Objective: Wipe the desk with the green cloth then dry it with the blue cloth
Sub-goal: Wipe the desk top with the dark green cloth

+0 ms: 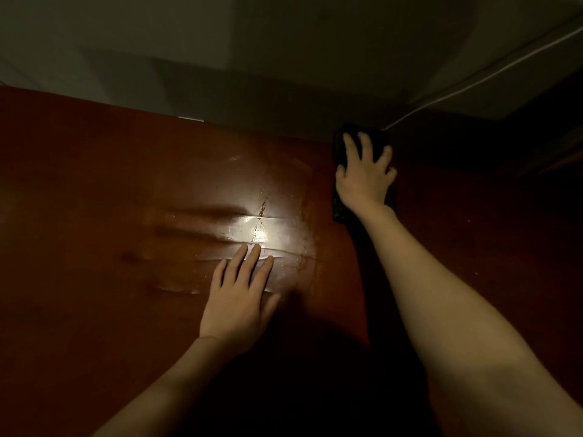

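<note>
The reddish-brown desk (94, 190) fills most of the dim view, with a bright glare and wet streaks in its middle. My right hand (364, 175) lies flat, fingers spread, pressing down on a dark cloth (339, 146) near the desk's far edge. The cloth looks almost black in this light, so its colour cannot be told. My left hand (239, 298) rests palm down on the desk near the glare, fingers together, holding nothing. Only one cloth shows.
A pale wall (284, 58) runs along the desk's far edge. A thin white cable (473, 80) slants down the wall toward the cloth. The right side of the desk is in deep shadow.
</note>
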`<state>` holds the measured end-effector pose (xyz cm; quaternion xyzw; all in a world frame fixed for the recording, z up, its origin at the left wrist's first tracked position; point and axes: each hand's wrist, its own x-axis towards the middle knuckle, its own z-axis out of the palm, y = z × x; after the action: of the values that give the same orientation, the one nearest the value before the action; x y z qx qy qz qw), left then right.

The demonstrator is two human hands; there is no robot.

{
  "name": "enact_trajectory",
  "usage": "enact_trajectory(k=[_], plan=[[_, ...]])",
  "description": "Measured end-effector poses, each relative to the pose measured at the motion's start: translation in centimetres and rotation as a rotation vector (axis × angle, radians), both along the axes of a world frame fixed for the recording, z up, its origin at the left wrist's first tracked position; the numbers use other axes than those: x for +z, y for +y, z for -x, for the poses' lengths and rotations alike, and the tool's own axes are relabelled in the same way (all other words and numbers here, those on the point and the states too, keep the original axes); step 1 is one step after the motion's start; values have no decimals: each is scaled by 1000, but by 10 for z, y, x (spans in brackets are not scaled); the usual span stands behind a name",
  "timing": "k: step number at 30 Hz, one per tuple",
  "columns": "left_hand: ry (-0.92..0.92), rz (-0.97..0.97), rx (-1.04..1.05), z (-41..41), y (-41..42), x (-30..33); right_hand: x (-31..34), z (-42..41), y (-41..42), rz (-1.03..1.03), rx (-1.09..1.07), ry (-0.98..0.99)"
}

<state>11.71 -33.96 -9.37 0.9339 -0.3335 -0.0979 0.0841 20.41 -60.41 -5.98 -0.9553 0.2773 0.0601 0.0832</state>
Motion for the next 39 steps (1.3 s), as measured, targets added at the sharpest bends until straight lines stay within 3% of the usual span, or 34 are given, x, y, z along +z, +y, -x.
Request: enact_trajectory(k=[3,7,10,12,15,17,21,25,29,39], plan=[[1,-4,7,1,0,1,-1,37,24,27,131,-9],[-8,-1,7,1,-1,0,-3,117,68,61,483,-85],[-21,2,7,0,-1,0,-4,131,64,61,647,-82],[-17,8,8,0,-1,-1,-6,107,45,78,541,-69],[-15,21,13,0,0,-3,-6,55,10,37,114,-15],[-18,19,10,1,1,-4,-2,38,0,19,-51,-20],[-30,19,2,1,1,0,-1,79,30,15,17,-19],[-20,18,-1,1,1,2,-8,206,100,71,30,-73],[-13,2,-7,4,2,4,-6,310,152,31,65,-7],[6,140,-92,102,14,15,-1,228,86,8,-124,14]])
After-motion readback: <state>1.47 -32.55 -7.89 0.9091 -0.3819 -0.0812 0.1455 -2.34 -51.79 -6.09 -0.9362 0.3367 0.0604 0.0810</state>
